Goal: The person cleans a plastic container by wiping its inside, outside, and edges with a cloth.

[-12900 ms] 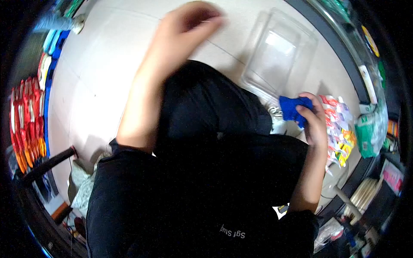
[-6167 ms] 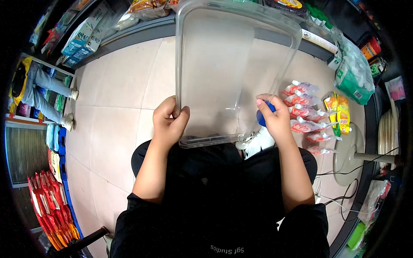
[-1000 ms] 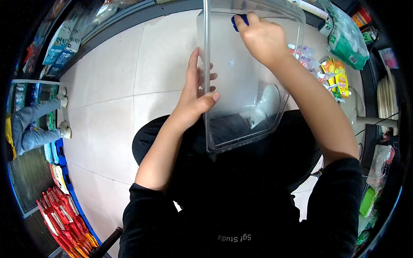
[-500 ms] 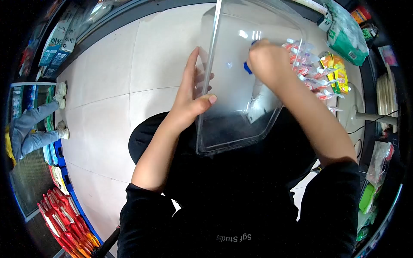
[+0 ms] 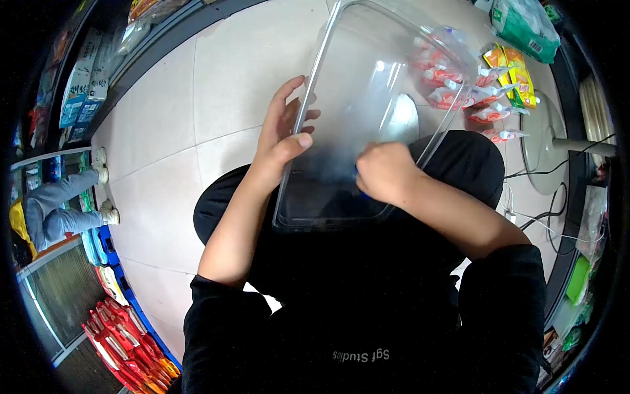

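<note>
A clear plastic bin (image 5: pixel 348 105) stands tilted over my lap, its open side facing me. My left hand (image 5: pixel 282 131) supports its left wall, thumb on the rim and fingers spread behind the wall. Inside the bin, low and right of its middle, my right hand (image 5: pixel 388 172) is closed on a blue cloth (image 5: pixel 363 194); only small bits of the cloth show beside the fingers. A white shoe (image 5: pixel 401 118) is visible through the clear plastic.
White-and-red pouches (image 5: pixel 489 113) and yellow packets (image 5: pixel 514 75) lie on the floor at the right, near a green bag (image 5: pixel 525 29) and black cables (image 5: pixel 558 210). Red packages (image 5: pixel 128 345) line the lower left. Another person's legs (image 5: pixel 69 200) are at the far left.
My right hand has moved down inside the bin toward me with the blue cloth. The bin has tilted a little more, and my left hand has stayed at its left rim.
</note>
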`<state>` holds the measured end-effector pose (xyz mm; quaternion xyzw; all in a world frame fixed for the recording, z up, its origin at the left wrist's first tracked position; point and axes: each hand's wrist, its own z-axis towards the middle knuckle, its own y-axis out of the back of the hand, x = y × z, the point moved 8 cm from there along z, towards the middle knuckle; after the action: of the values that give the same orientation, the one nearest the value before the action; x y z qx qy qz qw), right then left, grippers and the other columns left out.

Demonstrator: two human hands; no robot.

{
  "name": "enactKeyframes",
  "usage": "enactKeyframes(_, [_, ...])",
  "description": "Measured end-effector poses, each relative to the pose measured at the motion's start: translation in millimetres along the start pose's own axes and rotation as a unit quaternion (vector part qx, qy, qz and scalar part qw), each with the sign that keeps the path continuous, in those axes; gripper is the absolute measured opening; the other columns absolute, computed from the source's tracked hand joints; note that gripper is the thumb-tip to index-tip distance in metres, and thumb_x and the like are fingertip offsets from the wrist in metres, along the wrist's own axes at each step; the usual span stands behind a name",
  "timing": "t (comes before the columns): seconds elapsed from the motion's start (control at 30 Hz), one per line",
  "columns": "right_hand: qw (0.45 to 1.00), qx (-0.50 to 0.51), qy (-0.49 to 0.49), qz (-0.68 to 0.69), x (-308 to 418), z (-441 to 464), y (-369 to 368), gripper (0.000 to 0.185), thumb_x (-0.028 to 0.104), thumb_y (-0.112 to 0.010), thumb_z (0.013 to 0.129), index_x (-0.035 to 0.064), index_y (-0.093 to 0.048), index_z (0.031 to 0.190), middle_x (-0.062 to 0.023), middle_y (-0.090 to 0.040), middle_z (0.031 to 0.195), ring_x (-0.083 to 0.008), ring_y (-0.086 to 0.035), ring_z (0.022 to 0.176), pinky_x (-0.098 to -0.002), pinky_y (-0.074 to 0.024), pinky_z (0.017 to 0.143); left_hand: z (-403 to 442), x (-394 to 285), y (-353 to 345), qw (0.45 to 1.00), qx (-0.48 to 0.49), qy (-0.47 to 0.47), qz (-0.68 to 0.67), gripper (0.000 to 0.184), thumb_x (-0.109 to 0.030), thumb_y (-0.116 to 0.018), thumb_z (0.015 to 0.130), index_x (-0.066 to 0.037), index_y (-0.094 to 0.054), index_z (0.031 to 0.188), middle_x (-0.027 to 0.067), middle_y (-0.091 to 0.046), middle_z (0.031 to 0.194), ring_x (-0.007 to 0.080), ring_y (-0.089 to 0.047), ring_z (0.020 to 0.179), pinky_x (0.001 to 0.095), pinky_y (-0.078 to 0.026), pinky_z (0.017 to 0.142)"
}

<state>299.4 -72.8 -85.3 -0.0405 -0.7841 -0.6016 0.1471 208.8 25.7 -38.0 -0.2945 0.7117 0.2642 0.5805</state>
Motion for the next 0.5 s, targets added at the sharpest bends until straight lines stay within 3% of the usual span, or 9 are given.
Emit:
enactKeyframes(0.07, [0.998,0.054,0.034,-0.007,8.1,-3.4,-4.1,0.014,0.020,-0.061,0.069,0.0080,-0.068,0.073,-0.0102,-0.065,0.076,-0.0286,-0.065,0.075,-0.0390,-0.0529,0.064,-0.1,-2.4,0.0,1.000,-0.006,-0.019,-0.004,0.093,-0.042,-0.061,0.059,-0.017,-0.027,0.141,0.0209,-0.045,0.126,0.0322,-0.049,0.114,0.0417,-0.039,0.095])
enactKeyframes(0.13, [0.997,-0.031,0.036,0.064,6.9,-2.7,18.3,0.018,0.021,-0.061,0.069,0.0087,-0.067,0.080,-0.0118,-0.062,0.078,-0.0299,-0.064,0.075,-0.0405,-0.0527,0.064,1.1,-1.6,0.6,1.000,0.005,-0.023,-0.019,0.094,-0.044,-0.060,0.059,-0.016,-0.027,0.142,0.0204,-0.045,0.127,0.0317,-0.049,0.114,0.0418,-0.039,0.095])
enactKeyframes(0.2, [0.971,-0.201,0.024,0.124,-9.0,-5.7,69.3,0.023,0.016,-0.061,0.068,0.0093,-0.065,0.090,-0.0138,-0.057,0.083,-0.0313,-0.061,0.077,-0.0433,-0.0516,0.067,3.8,-1.2,-0.2,0.999,0.014,-0.027,-0.033,0.095,-0.046,-0.060,0.059,-0.015,-0.026,0.142,0.0199,-0.044,0.128,0.0312,-0.049,0.114,0.0419,-0.039,0.095])
enactKeyframes(0.23, [0.959,-0.261,-0.010,0.113,-19.1,-7.8,92.4,0.029,0.011,-0.061,0.069,0.0109,-0.063,0.098,-0.0135,-0.056,0.088,-0.0314,-0.060,0.082,-0.0423,-0.0511,0.070,4.9,-1.7,0.1,0.998,0.014,-0.032,-0.043,0.101,-0.053,-0.061,0.058,-0.012,-0.024,0.142,0.0214,-0.043,0.131,0.0322,-0.049,0.114,0.0431,-0.039,0.094])
enactKeyframes(0.27, [0.949,-0.303,-0.019,0.084,-32.4,-5.7,108.9,0.037,0.006,-0.056,0.073,0.0116,-0.060,0.109,-0.0108,-0.056,0.099,-0.0311,-0.058,0.091,-0.0392,-0.0509,0.073,6.3,-2.4,0.3,0.998,0.014,-0.037,-0.053,0.107,-0.060,-0.062,0.058,-0.009,-0.022,0.143,0.0230,-0.041,0.133,0.0331,-0.050,0.113,0.0442,-0.039,0.093])
enactKeyframes(0.3, [0.935,-0.351,-0.045,0.007,-38.8,-8.2,130.6,0.038,0.003,-0.058,0.072,0.0112,-0.059,0.109,-0.0100,-0.055,0.098,-0.0294,-0.058,0.091,-0.0377,-0.0516,0.071,7.3,-2.6,0.4,0.998,0.014,-0.038,-0.050,0.107,-0.060,-0.062,0.058,-0.009,-0.022,0.143,0.0230,-0.041,0.133,0.0331,-0.050,0.113,0.0442,-0.039,0.093])
enactKeyframes(0.33, [0.934,-0.353,-0.045,0.007,-43.3,-5.0,140.9,0.038,0.003,-0.058,0.072,0.0112,-0.059,0.109,-0.0100,-0.055,0.098,-0.0294,-0.058,0.091,-0.0377,-0.0516,0.071,8.6,-2.9,1.2,0.998,0.007,-0.041,-0.051,0.107,-0.060,-0.062,0.058,-0.009,-0.022,0.143,0.0232,-0.042,0.132,0.0330,-0.050,0.113,0.0441,-0.039,0.093])
enactKeyframes(0.4, [0.916,-0.347,-0.110,-0.170,-49.2,1.5,154.5,0.041,0.003,-0.061,0.070,0.0105,-0.057,0.110,-0.0092,-0.054,0.096,-0.0273,-0.058,0.089,-0.0359,-0.0525,0.069,10.8,-4.4,1.5,0.998,0.002,-0.045,-0.053,0.106,-0.061,-0.061,0.058,-0.009,-0.023,0.142,0.0233,-0.042,0.131,0.0329,-0.050,0.112,0.0440,-0.039,0.092])
enactKeyframes(0.5, [0.902,-0.343,-0.108,-0.240,-58.7,27.6,132.0,0.029,0.006,-0.060,0.070,0.0084,-0.058,0.098,-0.0081,-0.056,0.092,-0.0258,-0.060,0.084,-0.0336,-0.0545,0.063,7.9,-4.8,2.2,0.998,-0.012,-0.043,-0.052,0.105,-0.061,-0.061,0.059,-0.008,-0.023,0.142,0.0228,-0.044,0.128,0.0328,-0.049,0.113,0.0441,-0.038,0.093])
